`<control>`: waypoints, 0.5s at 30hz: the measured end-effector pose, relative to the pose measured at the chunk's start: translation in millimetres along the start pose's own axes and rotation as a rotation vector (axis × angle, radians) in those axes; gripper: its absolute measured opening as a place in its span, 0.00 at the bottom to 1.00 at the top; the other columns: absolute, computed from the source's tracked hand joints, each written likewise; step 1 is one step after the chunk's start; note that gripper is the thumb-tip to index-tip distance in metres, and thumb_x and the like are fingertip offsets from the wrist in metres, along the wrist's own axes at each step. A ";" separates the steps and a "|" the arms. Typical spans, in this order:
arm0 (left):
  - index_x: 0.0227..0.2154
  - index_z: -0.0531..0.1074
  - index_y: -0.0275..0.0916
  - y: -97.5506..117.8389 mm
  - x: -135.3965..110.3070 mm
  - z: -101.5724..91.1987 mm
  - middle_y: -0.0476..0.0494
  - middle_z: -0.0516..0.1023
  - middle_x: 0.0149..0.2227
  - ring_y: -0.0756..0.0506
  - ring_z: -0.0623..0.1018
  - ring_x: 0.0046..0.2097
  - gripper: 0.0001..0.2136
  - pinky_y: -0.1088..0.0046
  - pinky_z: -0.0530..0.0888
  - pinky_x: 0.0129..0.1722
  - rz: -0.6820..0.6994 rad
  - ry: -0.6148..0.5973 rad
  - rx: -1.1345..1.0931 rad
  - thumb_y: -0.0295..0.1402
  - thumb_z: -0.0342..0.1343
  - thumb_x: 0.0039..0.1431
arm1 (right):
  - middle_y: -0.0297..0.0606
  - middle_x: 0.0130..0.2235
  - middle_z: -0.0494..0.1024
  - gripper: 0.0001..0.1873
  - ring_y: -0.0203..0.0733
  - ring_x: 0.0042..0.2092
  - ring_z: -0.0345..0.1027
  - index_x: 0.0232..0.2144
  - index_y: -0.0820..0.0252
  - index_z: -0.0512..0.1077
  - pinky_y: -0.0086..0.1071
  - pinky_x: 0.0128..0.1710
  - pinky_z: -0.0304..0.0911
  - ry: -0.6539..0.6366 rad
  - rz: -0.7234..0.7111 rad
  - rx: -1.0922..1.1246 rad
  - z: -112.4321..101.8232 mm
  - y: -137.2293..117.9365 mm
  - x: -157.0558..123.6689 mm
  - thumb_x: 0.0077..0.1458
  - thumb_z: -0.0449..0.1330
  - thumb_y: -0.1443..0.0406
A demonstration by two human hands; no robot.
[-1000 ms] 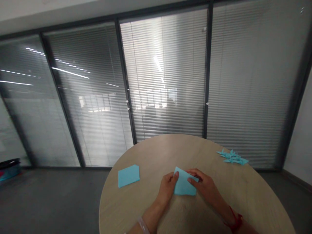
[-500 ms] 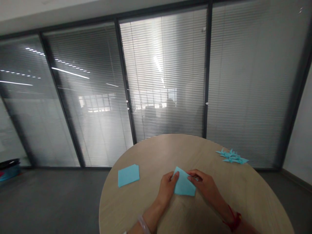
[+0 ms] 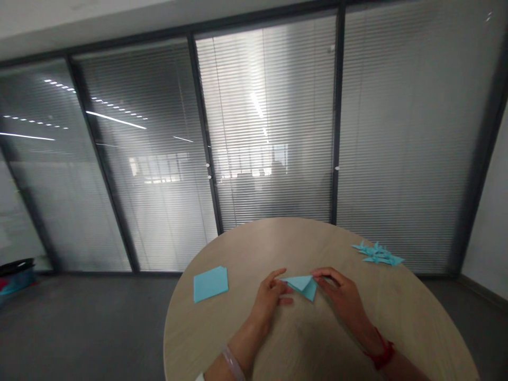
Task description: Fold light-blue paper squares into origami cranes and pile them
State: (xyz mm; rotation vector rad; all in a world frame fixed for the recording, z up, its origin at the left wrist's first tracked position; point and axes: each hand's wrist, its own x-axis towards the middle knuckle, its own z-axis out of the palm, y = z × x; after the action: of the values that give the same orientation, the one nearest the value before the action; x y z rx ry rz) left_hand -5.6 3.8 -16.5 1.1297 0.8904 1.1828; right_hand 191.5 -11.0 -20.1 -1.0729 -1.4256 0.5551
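Note:
A light blue paper sheet (image 3: 304,286) lies on the round wooden table (image 3: 278,248), folded into a triangle with its point toward me. My left hand (image 3: 270,296) pinches its left corner with curled fingers. My right hand (image 3: 339,291) pinches its right corner at the top edge. Both hands rest on the tabletop in the middle of the table.
A stack of flat blue paper squares (image 3: 210,283) lies at the table's left side. Several folded blue paper figures (image 3: 379,254) sit in a heap at the far right edge. Glass partitions with grey blinds (image 3: 270,132) stand behind the table.
The flat blue sheet between my hands has been folded over into a triangle. Both hands have slid away from me to its far corners.

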 end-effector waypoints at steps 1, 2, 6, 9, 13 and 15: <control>0.49 0.68 0.35 0.5 0.2 -0.1 0.44 0.76 0.30 0.45 0.78 0.35 0.23 0.68 0.75 0.36 -0.015 0.005 -0.049 0.32 0.60 0.48 | 0.41 0.37 0.80 0.14 0.48 0.43 0.72 0.31 0.57 0.77 0.38 0.45 0.65 -0.007 -0.018 0.005 0.3 -0.8 -0.5 0.52 0.60 0.53; 0.49 0.67 0.35 1.1 0.4 0.3 0.43 0.77 0.31 0.45 0.78 0.35 0.23 0.67 0.75 0.37 -0.028 0.009 -0.101 0.32 0.60 0.49 | 0.41 0.38 0.80 0.14 0.48 0.43 0.72 0.30 0.57 0.77 0.38 0.45 0.65 -0.015 -0.039 0.011 0.9 -1.6 -1.0 0.52 0.59 0.53; 0.44 0.69 0.34 6.0 -0.2 4.8 0.37 0.79 0.36 0.42 0.79 0.38 0.17 0.65 0.74 0.41 -0.030 0.014 -0.288 0.38 0.57 0.54 | 0.40 0.38 0.80 0.13 0.46 0.44 0.71 0.28 0.55 0.77 0.38 0.47 0.65 -0.054 -0.165 0.015 4.1 -4.6 -2.7 0.53 0.59 0.53; 0.38 0.72 0.32 8.8 -0.1 7.0 0.33 0.78 0.38 0.41 0.78 0.40 0.19 0.66 0.73 0.41 -0.015 -0.020 -0.349 0.45 0.56 0.54 | 0.39 0.36 0.80 0.13 0.47 0.44 0.70 0.26 0.53 0.77 0.41 0.48 0.64 -0.084 -0.263 -0.012 6.1 -5.8 -3.5 0.54 0.59 0.54; 0.39 0.72 0.33 6.7 2.9 5.4 0.37 0.78 0.36 0.43 0.78 0.37 0.21 0.68 0.73 0.40 0.030 0.029 -0.388 0.47 0.60 0.50 | 0.37 0.36 0.81 0.12 0.47 0.46 0.69 0.27 0.50 0.78 0.44 0.49 0.63 -0.140 -0.358 -0.081 7.3 -5.9 -4.3 0.57 0.57 0.57; 0.38 0.74 0.34 5.3 4.3 3.9 0.39 0.78 0.36 0.45 0.77 0.38 0.19 0.70 0.73 0.40 0.088 0.040 -0.351 0.44 0.63 0.48 | 0.37 0.37 0.81 0.12 0.47 0.46 0.69 0.26 0.49 0.78 0.45 0.50 0.63 -0.165 -0.382 -0.120 7.6 -6.1 -4.9 0.57 0.57 0.59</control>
State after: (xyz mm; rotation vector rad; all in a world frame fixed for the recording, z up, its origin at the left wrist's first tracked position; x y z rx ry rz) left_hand -2.3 7.2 -10.3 0.8683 0.6354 1.3768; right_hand 181.8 -16.0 -18.9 -0.8306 -1.7757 0.2886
